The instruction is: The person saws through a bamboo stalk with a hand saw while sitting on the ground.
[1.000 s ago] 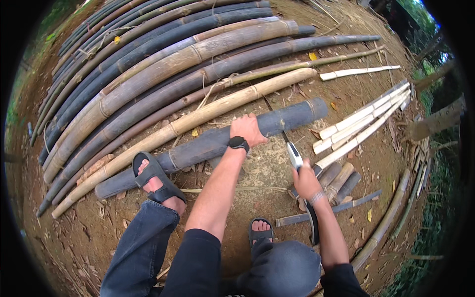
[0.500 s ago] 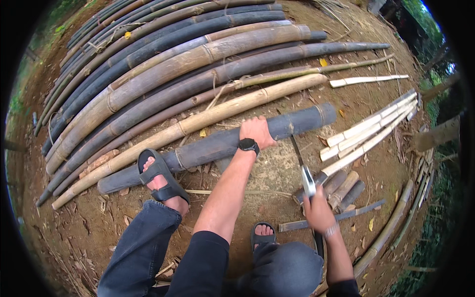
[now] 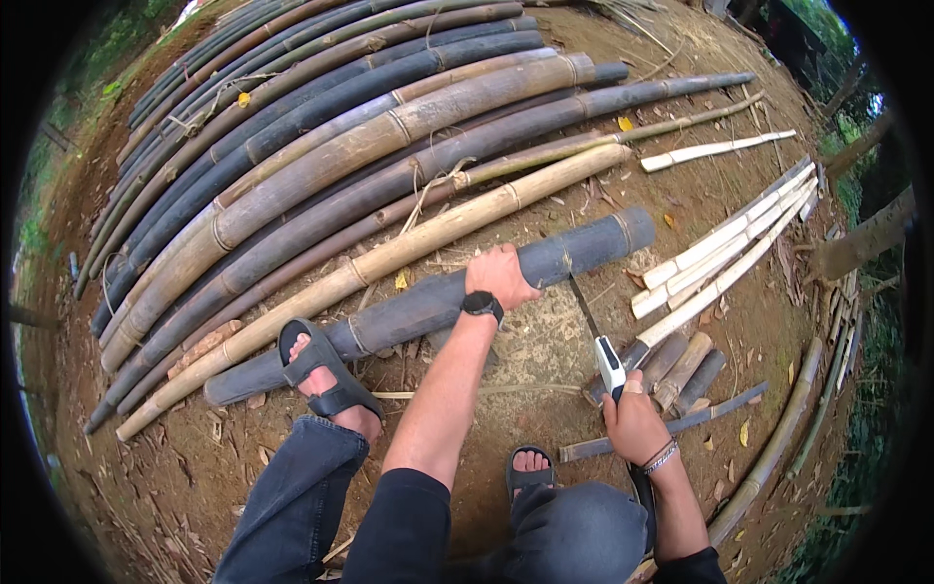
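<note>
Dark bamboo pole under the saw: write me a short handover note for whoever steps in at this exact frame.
Left hand: pressing down on the dark bamboo pole, holding it steady.
Right hand: gripping the hand saw, blade tip at the pole just right of the left hand.
Left sandalled foot: planted on the pole's left part.
Done: split strips and short cut pieces lie to the right.
Left: the pole looks uncut through; cut depth cannot be judged. Whole poles stacked behind.

R hand [image 3: 634, 420] pulls saw [image 3: 595, 336] back toward body vs 1 s ago; blade tip now at dark pole [image 3: 438, 302], lower than before.
</note>
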A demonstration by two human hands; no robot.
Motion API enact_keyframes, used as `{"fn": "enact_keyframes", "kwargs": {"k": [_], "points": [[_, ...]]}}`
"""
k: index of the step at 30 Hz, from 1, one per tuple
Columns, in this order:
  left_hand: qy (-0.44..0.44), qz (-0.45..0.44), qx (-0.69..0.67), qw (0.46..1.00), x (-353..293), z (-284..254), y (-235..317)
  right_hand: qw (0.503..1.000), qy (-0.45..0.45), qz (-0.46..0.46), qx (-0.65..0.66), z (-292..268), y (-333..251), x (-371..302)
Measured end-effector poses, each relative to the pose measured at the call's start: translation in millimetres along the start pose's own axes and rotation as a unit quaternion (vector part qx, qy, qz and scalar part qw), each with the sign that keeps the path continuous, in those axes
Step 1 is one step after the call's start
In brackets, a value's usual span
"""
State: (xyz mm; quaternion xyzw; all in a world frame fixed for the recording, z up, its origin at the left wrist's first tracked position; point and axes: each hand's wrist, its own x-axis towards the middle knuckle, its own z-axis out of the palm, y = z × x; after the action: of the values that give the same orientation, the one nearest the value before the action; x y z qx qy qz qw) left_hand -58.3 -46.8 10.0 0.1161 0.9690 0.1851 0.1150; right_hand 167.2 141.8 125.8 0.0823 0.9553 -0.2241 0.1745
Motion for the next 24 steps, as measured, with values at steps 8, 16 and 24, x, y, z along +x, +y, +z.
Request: {"fn": "enact_keyframes", "kwargs": {"k": [8, 16, 24], "points": [[0.020, 0.006, -0.003, 1.000, -1.0, 1.6, -2.8, 1.000, 0.009, -0.016, -0.008, -11.8, -0.5, 21.9], [0.010, 0.016, -0.022, 1.000, -6.4, 0.1, -10.2, 0.999, -0.021, -0.028, -0.031, -19.0, -13.3, 28.1], [0.041, 0.019, -0.030, 0.999, -0.8, 5.4, -18.6, 0.999, -0.034, -0.020, -0.037, -16.6, -17.2, 34.8]]}}
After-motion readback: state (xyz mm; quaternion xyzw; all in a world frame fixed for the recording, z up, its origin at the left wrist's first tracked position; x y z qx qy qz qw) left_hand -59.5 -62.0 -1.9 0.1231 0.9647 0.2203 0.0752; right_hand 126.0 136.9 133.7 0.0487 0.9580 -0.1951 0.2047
